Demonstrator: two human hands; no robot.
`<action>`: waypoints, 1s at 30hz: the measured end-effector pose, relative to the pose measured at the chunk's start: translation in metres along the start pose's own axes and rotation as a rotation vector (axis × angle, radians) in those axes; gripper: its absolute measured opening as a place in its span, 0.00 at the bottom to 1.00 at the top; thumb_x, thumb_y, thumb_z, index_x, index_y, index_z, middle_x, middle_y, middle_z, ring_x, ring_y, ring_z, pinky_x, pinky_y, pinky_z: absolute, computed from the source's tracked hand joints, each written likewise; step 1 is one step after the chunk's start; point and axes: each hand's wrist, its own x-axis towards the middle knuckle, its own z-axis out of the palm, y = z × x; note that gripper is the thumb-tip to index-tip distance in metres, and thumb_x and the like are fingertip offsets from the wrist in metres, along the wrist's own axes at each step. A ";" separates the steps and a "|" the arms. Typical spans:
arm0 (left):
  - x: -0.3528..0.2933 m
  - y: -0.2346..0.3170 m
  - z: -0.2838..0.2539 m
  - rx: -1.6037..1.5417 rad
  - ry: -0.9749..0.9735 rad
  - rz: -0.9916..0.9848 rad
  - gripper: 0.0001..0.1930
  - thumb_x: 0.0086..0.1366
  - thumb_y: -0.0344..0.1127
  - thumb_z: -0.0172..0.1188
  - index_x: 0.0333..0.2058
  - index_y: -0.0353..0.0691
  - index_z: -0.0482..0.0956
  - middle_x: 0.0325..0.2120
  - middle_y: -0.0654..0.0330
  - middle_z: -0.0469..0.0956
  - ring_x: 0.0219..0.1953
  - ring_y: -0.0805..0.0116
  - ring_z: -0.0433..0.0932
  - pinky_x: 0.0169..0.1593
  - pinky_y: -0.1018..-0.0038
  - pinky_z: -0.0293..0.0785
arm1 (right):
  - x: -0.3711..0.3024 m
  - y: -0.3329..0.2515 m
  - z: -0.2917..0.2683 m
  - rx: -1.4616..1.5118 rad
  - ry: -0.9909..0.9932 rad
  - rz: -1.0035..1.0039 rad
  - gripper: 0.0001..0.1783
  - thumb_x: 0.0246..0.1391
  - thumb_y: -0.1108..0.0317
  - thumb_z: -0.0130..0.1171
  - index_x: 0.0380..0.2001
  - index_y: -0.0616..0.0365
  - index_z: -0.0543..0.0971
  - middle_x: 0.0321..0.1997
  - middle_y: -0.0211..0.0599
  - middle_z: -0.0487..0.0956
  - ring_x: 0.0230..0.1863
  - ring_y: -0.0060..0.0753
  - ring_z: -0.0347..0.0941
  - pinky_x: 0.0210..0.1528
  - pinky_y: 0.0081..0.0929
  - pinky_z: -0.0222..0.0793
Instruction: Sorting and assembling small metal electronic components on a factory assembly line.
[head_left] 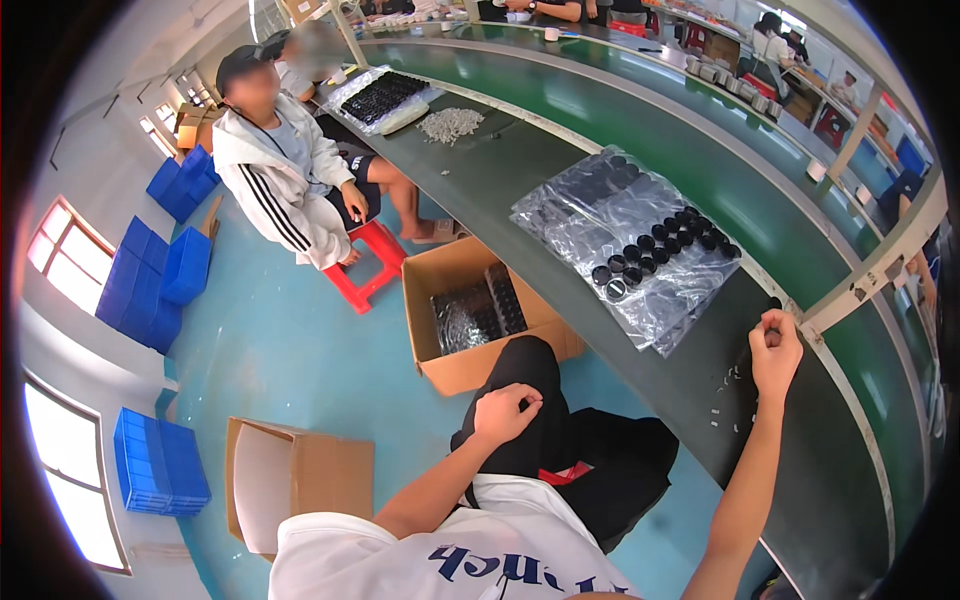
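Observation:
My right hand (777,358) is over the dark work surface at the right, thumb and fingers pinched together; what they hold, if anything, is too small to make out. Just beyond its fingertips is a small black round piece (775,303). Several small whitish bits (715,411) lie on the surface beside this hand. My left hand (507,412) is above my knee with its fingers curled closed, and their contents are hidden. Ahead, black round caps (646,242) stand in rows on clear plastic bags (600,290); one cap near the front shows a white mark.
An open cardboard box (440,375) with bagged black parts stands by my knee; another carton (335,480) is at lower left. A person on a red stool (365,265) sits farther along the bench, near a pile of pale pieces (450,125). A metal post (870,270) rises at right.

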 end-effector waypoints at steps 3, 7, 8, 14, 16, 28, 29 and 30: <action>0.004 0.002 -0.001 0.033 -0.031 -0.038 0.05 0.62 0.41 0.69 0.36 0.53 0.88 0.34 0.71 0.87 0.33 0.65 0.85 0.37 0.68 0.80 | -0.003 0.000 -0.002 0.016 -0.001 -0.014 0.11 0.54 0.82 0.59 0.42 0.61 0.79 0.30 0.24 0.76 0.23 0.09 0.67 0.27 0.14 0.61; 0.002 -0.006 0.002 0.031 -0.010 -0.011 0.05 0.62 0.41 0.69 0.36 0.53 0.87 0.33 0.71 0.87 0.32 0.65 0.85 0.36 0.68 0.80 | -0.001 0.002 -0.001 0.004 0.002 -0.009 0.14 0.54 0.82 0.59 0.44 0.60 0.80 0.32 0.27 0.77 0.23 0.10 0.68 0.28 0.14 0.62; 0.000 -0.003 0.002 0.020 0.001 0.006 0.04 0.62 0.41 0.68 0.36 0.53 0.87 0.33 0.71 0.86 0.31 0.66 0.85 0.36 0.68 0.80 | -0.001 0.000 0.000 0.008 -0.004 -0.004 0.15 0.54 0.82 0.59 0.45 0.60 0.80 0.32 0.27 0.78 0.24 0.10 0.68 0.28 0.14 0.63; 0.001 -0.004 0.001 0.077 0.013 -0.024 0.04 0.62 0.40 0.68 0.35 0.53 0.87 0.33 0.71 0.86 0.30 0.66 0.85 0.35 0.69 0.80 | -0.004 -0.003 -0.002 0.014 -0.010 0.003 0.14 0.55 0.82 0.59 0.45 0.60 0.80 0.33 0.27 0.78 0.24 0.11 0.68 0.29 0.14 0.63; 0.003 -0.006 0.002 0.040 0.010 -0.021 0.04 0.62 0.40 0.68 0.35 0.53 0.87 0.33 0.71 0.86 0.29 0.66 0.85 0.35 0.69 0.80 | -0.001 0.000 -0.002 -0.004 -0.008 -0.011 0.14 0.55 0.82 0.59 0.45 0.61 0.80 0.33 0.27 0.79 0.24 0.11 0.68 0.29 0.15 0.63; 0.001 0.000 0.003 -0.012 0.021 0.003 0.04 0.60 0.39 0.68 0.34 0.53 0.86 0.32 0.71 0.86 0.30 0.64 0.85 0.36 0.67 0.80 | -0.001 0.011 -0.003 -0.027 0.004 -0.071 0.12 0.58 0.81 0.59 0.45 0.60 0.82 0.32 0.24 0.76 0.24 0.11 0.66 0.28 0.15 0.62; 0.005 0.001 0.002 0.002 -0.001 -0.024 0.04 0.60 0.39 0.68 0.34 0.53 0.86 0.33 0.71 0.86 0.30 0.65 0.85 0.36 0.67 0.80 | 0.001 0.007 -0.003 -0.034 0.000 -0.092 0.12 0.59 0.80 0.58 0.44 0.59 0.83 0.32 0.24 0.76 0.25 0.12 0.65 0.28 0.16 0.62; 0.003 0.001 0.003 0.000 -0.001 -0.028 0.04 0.60 0.39 0.68 0.34 0.53 0.86 0.33 0.71 0.86 0.30 0.65 0.85 0.36 0.67 0.80 | -0.001 0.006 -0.002 -0.035 -0.004 -0.092 0.12 0.59 0.80 0.58 0.44 0.59 0.83 0.32 0.24 0.76 0.25 0.12 0.65 0.28 0.16 0.62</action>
